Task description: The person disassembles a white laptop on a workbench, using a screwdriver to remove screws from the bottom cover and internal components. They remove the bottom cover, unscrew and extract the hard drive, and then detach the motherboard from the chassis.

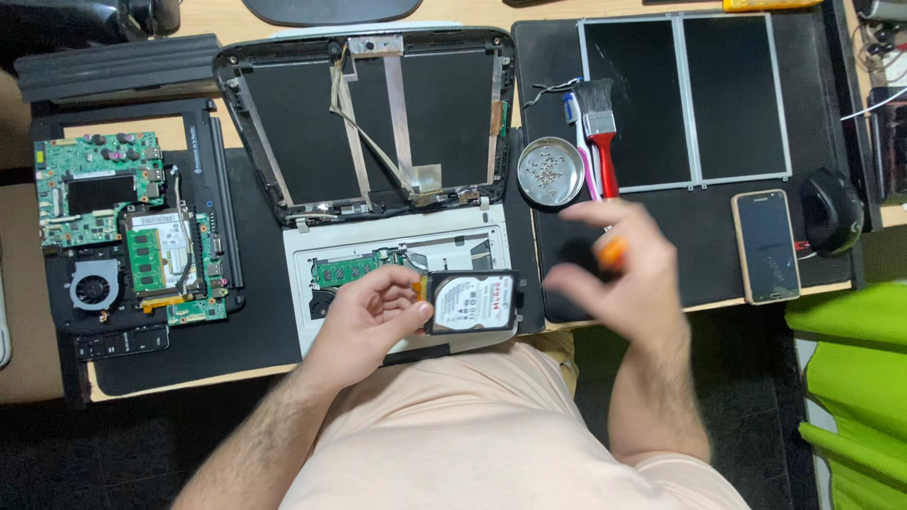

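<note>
Left hand (373,307) is clamped on a hard drive (472,302), fingers curled round its left edge, holding it label-up just above the front of the opened white laptop base (453,247). Right hand (619,269) hangs over the black mat (557,76) to the right, blurred, with something orange (612,250) pinched between thumb and fingers; it looks like a tool handle, though I cannot tell for sure through the blur. The two hands sit apart, the drive between them but only the left one touching it. Behind the base lies the stripped screen lid (364,123), bezel off, ribbon cables and foil strips crossing its dark back. A small round metal dish of screws (551,172) sits just right of the lid, with a red-handled brush (600,132) beside it. Further right, two bare display panels (685,99) lie side by side, a phone (765,246) face-up below them, and a black mouse (831,210) at the bench edge. Far left, a green motherboard with its fan (113,227) rests on another dark laptop shell.
</note>
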